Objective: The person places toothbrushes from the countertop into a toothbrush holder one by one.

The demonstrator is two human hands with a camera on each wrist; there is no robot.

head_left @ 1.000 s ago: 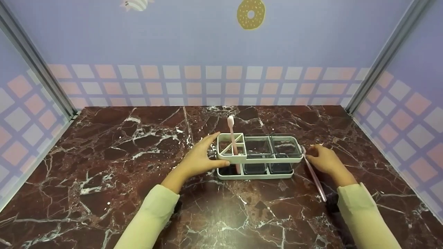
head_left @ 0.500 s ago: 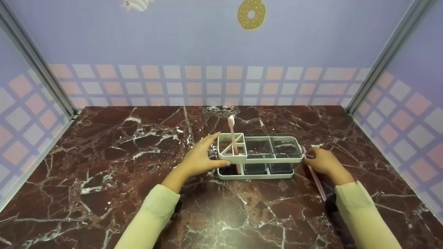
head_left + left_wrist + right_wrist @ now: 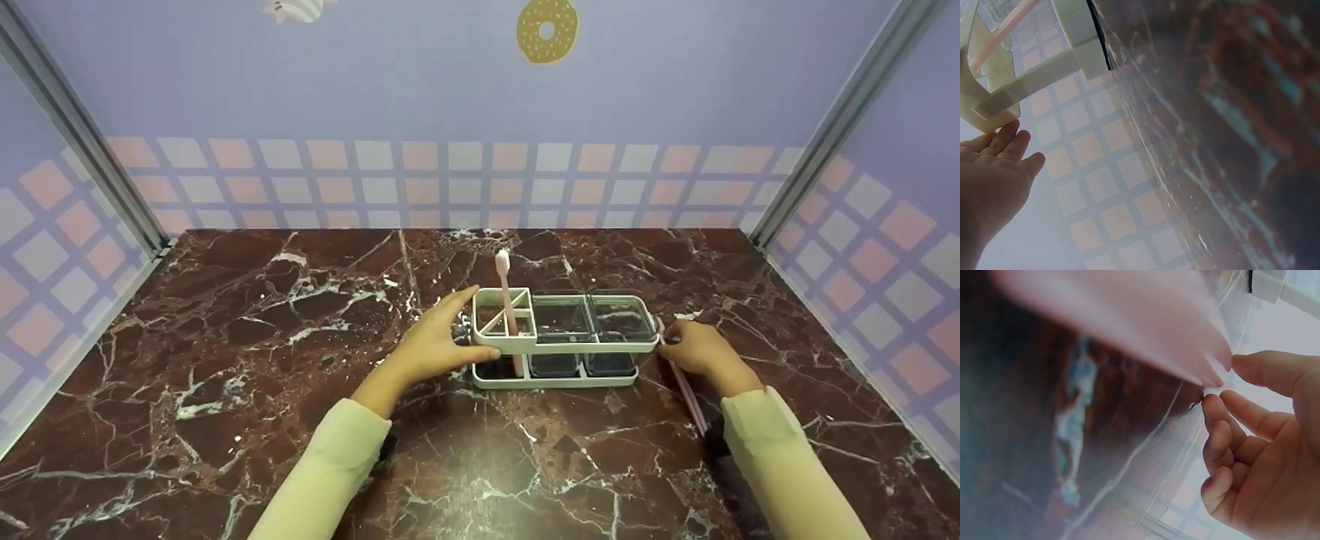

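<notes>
A pale two-tier toothbrush holder (image 3: 592,348) stands on the table, with a divided section at its left end and clear-lidded compartments on the right. A pink toothbrush (image 3: 505,289) with a white head stands upright in the divided section. My left hand (image 3: 431,345) holds the holder's left end, thumb in front and fingers behind; the left wrist view shows fingertips at the upper tier's edge. Beside the right end, my right hand (image 3: 705,349) pinches a second pink toothbrush (image 3: 688,397) between thumb and index finger. It slants toward me, its upper end partly covered by the fingers.
Dark red marbled table (image 3: 247,360) with white veins, glossy. A purple wall (image 3: 420,90) with a check band closes off the back; side panels stand left and right.
The right hand and forearm have shifted slightly left, toward the holder's right end. The left hand, the holder and the upright toothbrush have barely moved.
</notes>
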